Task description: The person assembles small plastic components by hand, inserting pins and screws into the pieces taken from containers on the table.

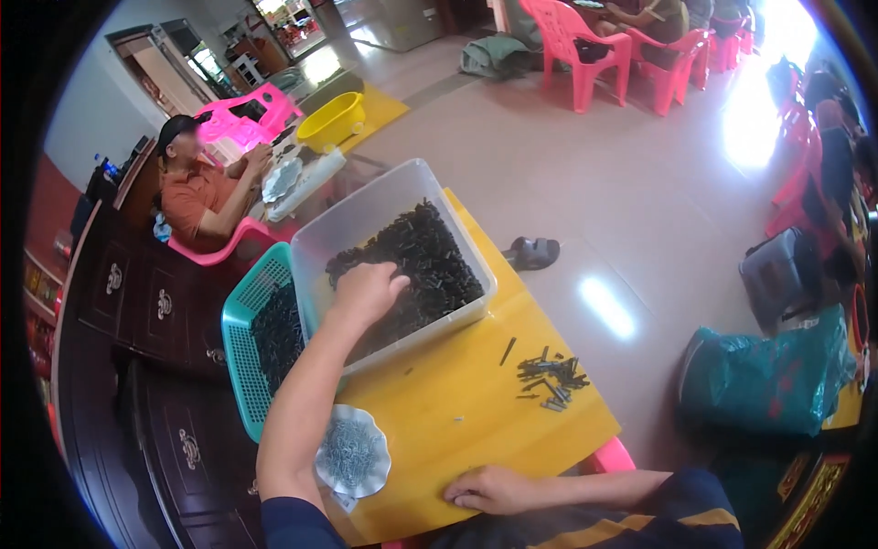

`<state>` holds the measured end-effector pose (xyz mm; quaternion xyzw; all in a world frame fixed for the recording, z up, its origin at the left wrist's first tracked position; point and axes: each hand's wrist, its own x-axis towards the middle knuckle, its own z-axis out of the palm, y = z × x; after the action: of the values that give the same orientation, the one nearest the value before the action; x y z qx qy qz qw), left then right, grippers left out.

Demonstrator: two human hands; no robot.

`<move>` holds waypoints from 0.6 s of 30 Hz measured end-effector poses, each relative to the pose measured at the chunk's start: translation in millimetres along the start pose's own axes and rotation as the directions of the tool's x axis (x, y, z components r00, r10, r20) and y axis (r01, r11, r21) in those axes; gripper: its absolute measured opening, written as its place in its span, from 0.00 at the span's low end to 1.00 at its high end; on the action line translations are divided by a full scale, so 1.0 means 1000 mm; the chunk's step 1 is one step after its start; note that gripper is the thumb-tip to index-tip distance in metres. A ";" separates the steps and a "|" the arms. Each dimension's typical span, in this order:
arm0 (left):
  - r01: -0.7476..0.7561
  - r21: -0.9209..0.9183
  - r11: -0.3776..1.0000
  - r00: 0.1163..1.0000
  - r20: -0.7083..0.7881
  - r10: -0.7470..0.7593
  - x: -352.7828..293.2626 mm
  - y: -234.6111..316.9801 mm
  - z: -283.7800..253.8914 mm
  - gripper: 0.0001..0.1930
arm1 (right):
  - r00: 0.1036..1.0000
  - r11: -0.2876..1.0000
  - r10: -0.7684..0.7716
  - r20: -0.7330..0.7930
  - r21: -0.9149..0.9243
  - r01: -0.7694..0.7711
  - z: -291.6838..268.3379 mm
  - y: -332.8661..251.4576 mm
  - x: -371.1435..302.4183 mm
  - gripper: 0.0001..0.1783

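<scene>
My left hand (368, 291) reaches into a clear plastic bin (315, 240) and touches a heap of short black pieces (444, 274). Its fingers are curled, and whatever they may grip is hidden. On the yellow tabletop (430, 430), close to its near edge, rests my right hand (487, 489), loosely closed with nothing showing in it. A white scalloped dish (382, 439) of small silvery metal parts (350, 453) stands beside my left forearm. Further right lies a loose pile of dark slender pieces (553, 377).
A green perforated basket (240, 366) with more black pieces stands left of the bin, against dark wooden cabinets (155, 320). Another person (201, 188) sits working at the far left near a yellow tub (331, 121). Pink chairs (581, 55) and a green bag (768, 375) stand on the floor.
</scene>
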<state>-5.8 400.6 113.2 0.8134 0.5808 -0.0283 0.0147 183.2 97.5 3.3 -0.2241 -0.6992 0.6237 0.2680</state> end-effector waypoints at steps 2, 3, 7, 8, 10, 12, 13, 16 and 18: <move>-0.034 -0.072 0.997 0.996 -0.080 0.029 -0.003 -0.001 -0.004 0.17 | 0.999 0.999 0.035 0.018 -0.005 -0.035 -0.003 -0.005 0.001 0.12; -0.057 -0.110 0.992 0.991 -0.125 0.043 -0.004 0.001 -0.007 0.16 | 0.999 0.999 0.032 0.037 -0.005 -0.032 -0.002 -0.005 0.000 0.12; -0.085 -0.118 0.989 0.972 -0.230 0.056 -0.020 0.019 -0.038 0.13 | 0.999 0.999 0.048 0.012 -0.019 -0.048 0.003 -0.005 -0.004 0.13; -0.070 -0.117 0.991 0.972 -0.229 0.042 -0.027 0.021 -0.044 0.13 | 0.997 0.997 0.076 0.023 -0.021 -0.076 0.001 -0.007 -0.004 0.13; -0.213 -0.252 0.944 0.888 -0.452 0.080 -0.044 0.022 -0.054 0.12 | 0.996 0.996 0.084 0.034 -0.033 -0.083 0.002 -0.012 -0.004 0.13; -0.247 -0.290 0.925 0.870 -0.486 0.081 -0.065 0.032 -0.070 0.12 | 0.994 0.994 0.102 0.029 -0.041 -0.101 0.000 -0.011 -0.003 0.12; -0.284 -0.342 0.896 0.861 -0.503 0.080 -0.076 0.038 -0.076 0.11 | 0.996 0.995 0.084 0.004 -0.044 -0.084 0.000 -0.009 -0.001 0.12; -0.346 -0.434 0.832 0.846 -0.527 0.078 -0.116 0.054 -0.083 0.09 | 0.997 0.998 0.057 -0.048 -0.037 -0.058 -0.003 -0.014 -0.001 0.11; -0.305 -0.512 0.803 0.883 -0.467 0.037 -0.139 0.063 -0.080 0.10 | 0.996 0.996 0.082 -0.025 -0.017 -0.082 -0.007 -0.015 0.003 0.10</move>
<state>11.5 253.4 201.5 0.8063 0.4726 0.3309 0.1304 186.0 102.8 19.2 -0.2626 -0.6917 0.6251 0.2487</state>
